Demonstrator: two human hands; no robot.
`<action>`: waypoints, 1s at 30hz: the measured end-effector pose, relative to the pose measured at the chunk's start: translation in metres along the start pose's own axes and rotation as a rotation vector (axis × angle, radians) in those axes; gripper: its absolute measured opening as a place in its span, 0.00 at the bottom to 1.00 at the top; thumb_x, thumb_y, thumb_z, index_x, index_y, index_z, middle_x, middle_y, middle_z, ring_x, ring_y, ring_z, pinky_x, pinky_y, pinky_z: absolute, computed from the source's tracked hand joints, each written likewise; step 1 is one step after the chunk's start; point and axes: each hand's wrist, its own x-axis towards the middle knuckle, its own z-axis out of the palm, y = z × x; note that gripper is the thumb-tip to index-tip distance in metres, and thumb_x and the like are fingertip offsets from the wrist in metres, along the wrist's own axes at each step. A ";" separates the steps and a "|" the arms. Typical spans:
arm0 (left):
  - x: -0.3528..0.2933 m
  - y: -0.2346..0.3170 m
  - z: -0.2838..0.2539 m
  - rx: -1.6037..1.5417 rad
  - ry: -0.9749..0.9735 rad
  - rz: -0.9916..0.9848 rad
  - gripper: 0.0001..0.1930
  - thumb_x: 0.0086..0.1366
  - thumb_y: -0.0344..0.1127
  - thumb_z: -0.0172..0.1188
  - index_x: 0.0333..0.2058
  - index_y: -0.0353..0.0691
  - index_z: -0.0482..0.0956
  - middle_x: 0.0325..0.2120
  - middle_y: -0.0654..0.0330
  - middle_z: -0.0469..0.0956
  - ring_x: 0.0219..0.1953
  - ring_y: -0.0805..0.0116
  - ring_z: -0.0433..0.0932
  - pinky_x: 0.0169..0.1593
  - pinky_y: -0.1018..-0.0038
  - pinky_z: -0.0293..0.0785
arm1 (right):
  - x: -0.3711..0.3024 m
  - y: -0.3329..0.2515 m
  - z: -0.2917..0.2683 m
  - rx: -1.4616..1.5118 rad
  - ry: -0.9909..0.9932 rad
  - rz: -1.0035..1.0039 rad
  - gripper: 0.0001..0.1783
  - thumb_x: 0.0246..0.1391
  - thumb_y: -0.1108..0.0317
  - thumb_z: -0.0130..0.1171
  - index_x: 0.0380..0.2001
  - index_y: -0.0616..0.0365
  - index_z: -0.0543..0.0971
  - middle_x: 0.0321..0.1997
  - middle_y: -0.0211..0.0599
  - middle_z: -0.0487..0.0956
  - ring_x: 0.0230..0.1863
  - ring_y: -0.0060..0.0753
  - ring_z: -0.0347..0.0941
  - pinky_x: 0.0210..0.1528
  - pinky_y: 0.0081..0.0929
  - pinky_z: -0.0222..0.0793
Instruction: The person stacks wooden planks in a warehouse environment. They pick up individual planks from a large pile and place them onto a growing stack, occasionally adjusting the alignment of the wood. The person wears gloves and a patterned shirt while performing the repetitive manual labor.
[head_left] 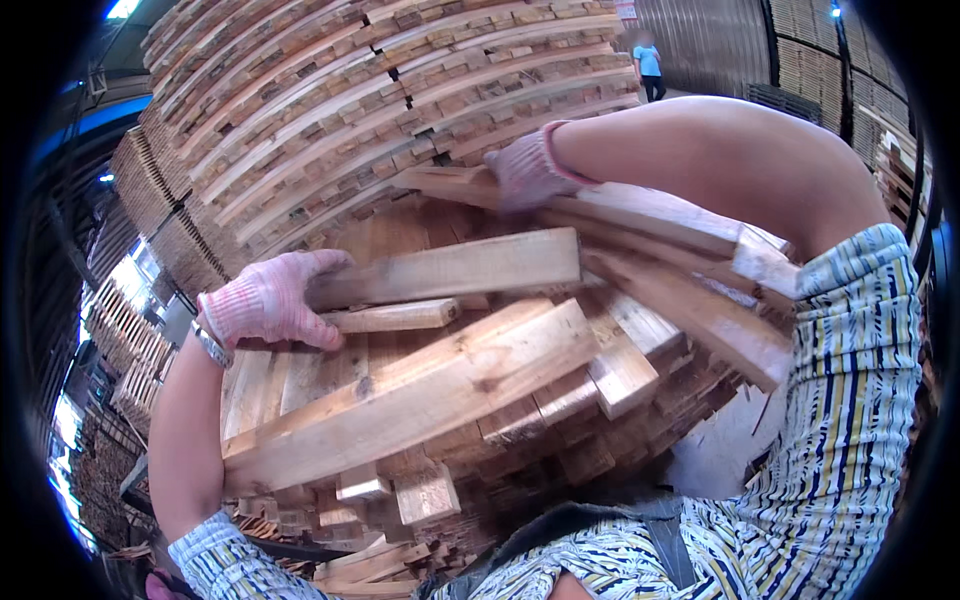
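Note:
My left hand (275, 300), in a pale pink knit glove, grips the left end of a squared wooden board (450, 268), thumb over its top. Just below it, a thinner wooden strip (395, 317) meets the same fingers. My right hand (535, 175), also gloved and slightly blurred, closes over a long wooden board (650, 212) at the far right; its fingertips are partly hidden. More boards (700, 315) lie under that one, reaching toward my right sleeve. Nearest me, a thick board (410, 400) rests slantwise across the pile.
Under the boards is a stack of timber (425, 492) with uneven ends facing me. A tall layered lumber stack (400, 100) rises behind it. Loose offcuts (375, 565) lie low in front. Far off at the right stands a person (649, 65) in a blue top.

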 end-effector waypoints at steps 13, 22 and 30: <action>0.026 -0.011 0.005 0.090 -0.068 0.103 0.38 0.51 0.45 0.72 0.58 0.38 0.68 0.49 0.48 0.77 0.51 0.53 0.78 0.55 0.64 0.73 | -0.120 0.061 -0.103 0.355 0.239 -0.106 0.49 0.37 0.65 0.72 0.66 0.58 0.64 0.62 0.41 0.72 0.58 0.32 0.69 0.61 0.31 0.66; 0.048 0.004 -0.010 0.175 -0.097 0.047 0.46 0.38 0.46 0.80 0.57 0.38 0.70 0.54 0.49 0.74 0.57 0.56 0.73 0.61 0.65 0.67 | -0.133 0.051 -0.073 0.128 0.305 0.012 0.48 0.32 0.73 0.65 0.65 0.58 0.66 0.50 0.43 0.80 0.50 0.34 0.76 0.57 0.31 0.71; 0.054 0.012 -0.009 0.271 -0.097 0.099 0.42 0.42 0.47 0.77 0.57 0.39 0.73 0.52 0.48 0.76 0.56 0.50 0.74 0.60 0.64 0.69 | -0.156 0.051 -0.112 0.377 0.416 -0.113 0.47 0.37 0.71 0.71 0.65 0.59 0.64 0.55 0.39 0.75 0.53 0.29 0.72 0.58 0.28 0.69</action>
